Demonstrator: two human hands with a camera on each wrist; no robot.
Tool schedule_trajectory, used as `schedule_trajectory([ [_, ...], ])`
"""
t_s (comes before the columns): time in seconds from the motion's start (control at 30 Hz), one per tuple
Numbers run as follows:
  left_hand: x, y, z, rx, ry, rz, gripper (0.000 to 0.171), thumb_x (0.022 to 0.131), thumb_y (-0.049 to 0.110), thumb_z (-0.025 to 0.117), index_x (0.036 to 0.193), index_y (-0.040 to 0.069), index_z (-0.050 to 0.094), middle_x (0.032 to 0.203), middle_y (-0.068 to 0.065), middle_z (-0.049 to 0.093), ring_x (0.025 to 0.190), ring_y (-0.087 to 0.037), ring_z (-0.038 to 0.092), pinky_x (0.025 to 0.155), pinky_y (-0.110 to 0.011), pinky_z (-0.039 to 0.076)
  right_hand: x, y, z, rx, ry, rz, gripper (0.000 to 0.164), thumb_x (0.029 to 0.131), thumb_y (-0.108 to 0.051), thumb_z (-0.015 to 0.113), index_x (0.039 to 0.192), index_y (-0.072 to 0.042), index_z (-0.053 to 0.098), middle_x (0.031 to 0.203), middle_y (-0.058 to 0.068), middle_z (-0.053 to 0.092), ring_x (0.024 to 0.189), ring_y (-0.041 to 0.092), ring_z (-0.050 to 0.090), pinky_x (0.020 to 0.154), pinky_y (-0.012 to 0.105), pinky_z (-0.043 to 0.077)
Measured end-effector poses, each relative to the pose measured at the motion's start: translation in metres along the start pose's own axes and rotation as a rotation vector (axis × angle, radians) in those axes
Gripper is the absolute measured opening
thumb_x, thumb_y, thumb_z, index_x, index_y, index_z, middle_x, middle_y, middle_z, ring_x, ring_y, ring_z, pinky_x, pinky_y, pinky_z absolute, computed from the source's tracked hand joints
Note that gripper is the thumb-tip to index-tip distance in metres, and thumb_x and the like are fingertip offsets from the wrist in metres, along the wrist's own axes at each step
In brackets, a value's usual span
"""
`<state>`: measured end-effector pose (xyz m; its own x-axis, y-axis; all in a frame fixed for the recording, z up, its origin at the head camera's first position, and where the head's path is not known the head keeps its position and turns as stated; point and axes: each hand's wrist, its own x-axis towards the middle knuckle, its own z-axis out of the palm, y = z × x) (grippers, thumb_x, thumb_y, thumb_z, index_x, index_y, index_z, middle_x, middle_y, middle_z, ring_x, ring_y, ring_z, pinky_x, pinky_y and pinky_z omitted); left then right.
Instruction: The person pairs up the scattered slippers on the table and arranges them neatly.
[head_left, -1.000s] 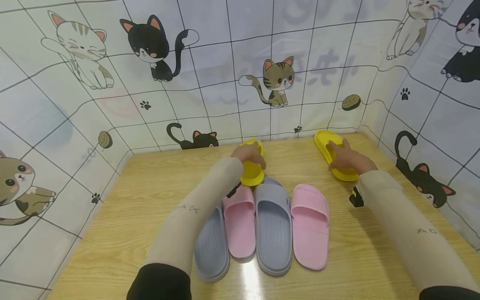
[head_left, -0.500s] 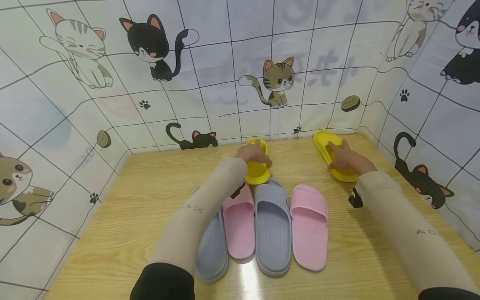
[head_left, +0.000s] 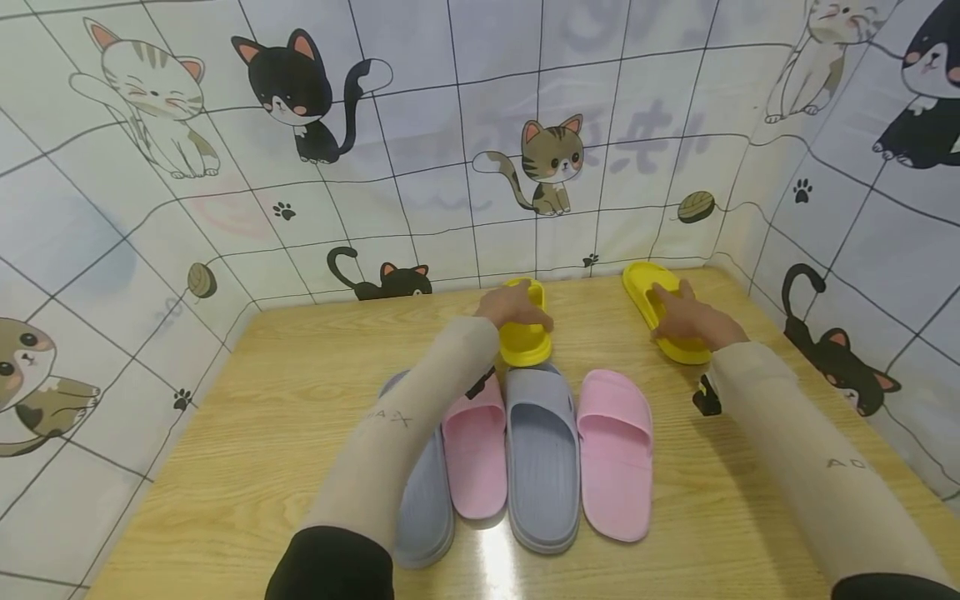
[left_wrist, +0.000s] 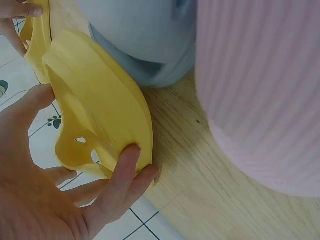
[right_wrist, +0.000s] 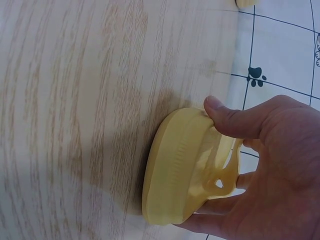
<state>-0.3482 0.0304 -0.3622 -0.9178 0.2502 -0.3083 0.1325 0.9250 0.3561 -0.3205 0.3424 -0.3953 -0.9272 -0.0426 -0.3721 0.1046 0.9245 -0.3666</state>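
Observation:
Two yellow slippers lie near the back of the wooden tabletop. My left hand (head_left: 515,307) grips the left yellow slipper (head_left: 527,350) across its width; in the left wrist view, the thumb is on one side of this slipper (left_wrist: 95,85) and fingertips press the other. The right yellow slipper (head_left: 637,279), farther right, is held by my right hand (head_left: 693,319); the right wrist view has thumb and fingers on opposite sides of that slipper (right_wrist: 172,165). The left slipper's near end is close to the toe of a grey slipper (head_left: 545,483); whether they touch I cannot tell.
Side by side in front stand a grey slipper (head_left: 426,517), partly behind my left forearm, a pink slipper (head_left: 480,467), the other grey one, and another pink slipper (head_left: 617,475). Cat-printed tile-pattern sheeting (head_left: 420,200) borders the tabletop (head_left: 300,367) at the back and sides.
My left hand has slid the left yellow slipper to the right, from behind the pink slipper to behind the grey one. My right hand and its slipper stay nearly in place.

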Motion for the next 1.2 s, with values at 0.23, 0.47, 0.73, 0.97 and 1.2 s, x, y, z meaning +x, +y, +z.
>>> schedule_trajectory([
  [0.23, -0.001, 0.009, 0.004, -0.015, 0.020, 0.046, 0.098, 0.085, 0.052, 0.071, 0.166, 0.025, 0.022, 0.157, -0.013, 0.048, 0.134, -0.033, 0.050, 0.115, -0.047, 0.043, 0.001, 0.000, 0.000, -0.007, -0.002, 0.001, 0.097, 0.099, -0.022, 0.063, 0.164, -0.007, -0.007, 0.157, 0.041, -0.029, 0.137, 0.076, 0.018, 0.112, 0.082, 0.023],
  [0.47, -0.001, 0.023, 0.009, 0.027, 0.006, 0.069, 0.100, 0.088, 0.054, 0.070, 0.167, 0.022, 0.018, 0.159, -0.009, 0.048, 0.137, -0.030, 0.050, 0.117, -0.043, 0.043, 0.000, 0.000, 0.000, -0.005, -0.011, 0.017, 0.096, 0.099, -0.024, 0.063, 0.164, -0.008, -0.006, 0.158, 0.040, -0.030, 0.139, 0.076, 0.015, 0.111, 0.083, 0.022],
  [0.73, 0.006, 0.037, 0.015, 0.056, 0.021, 0.067, 0.101, 0.088, 0.057, 0.071, 0.166, 0.019, 0.019, 0.159, -0.009, 0.048, 0.141, -0.029, 0.049, 0.118, -0.041, 0.042, 0.000, -0.001, 0.000, -0.001, -0.017, 0.045, 0.095, 0.100, -0.025, 0.062, 0.165, -0.012, -0.006, 0.160, 0.037, -0.031, 0.139, 0.077, 0.010, 0.111, 0.084, 0.020],
  [0.97, 0.014, 0.051, 0.021, 0.102, 0.018, 0.054, 0.102, 0.089, 0.059, 0.069, 0.165, 0.015, 0.017, 0.155, -0.008, 0.051, 0.136, -0.026, 0.054, 0.115, -0.037, 0.046, 0.001, 0.001, 0.000, -0.003, -0.009, 0.050, 0.094, 0.100, -0.025, 0.061, 0.165, -0.013, -0.006, 0.160, 0.036, -0.032, 0.140, 0.077, 0.009, 0.111, 0.084, 0.018],
  [1.2, 0.018, 0.061, 0.027, 0.087, -0.019, 0.008, 0.105, 0.091, 0.060, 0.066, 0.167, 0.016, 0.007, 0.151, -0.006, 0.057, 0.130, -0.021, 0.058, 0.115, -0.033, 0.046, -0.002, 0.000, -0.001, 0.006, -0.008, 0.037, 0.095, 0.100, -0.025, 0.062, 0.165, -0.011, -0.006, 0.161, 0.036, -0.030, 0.141, 0.076, 0.007, 0.112, 0.084, 0.016],
])
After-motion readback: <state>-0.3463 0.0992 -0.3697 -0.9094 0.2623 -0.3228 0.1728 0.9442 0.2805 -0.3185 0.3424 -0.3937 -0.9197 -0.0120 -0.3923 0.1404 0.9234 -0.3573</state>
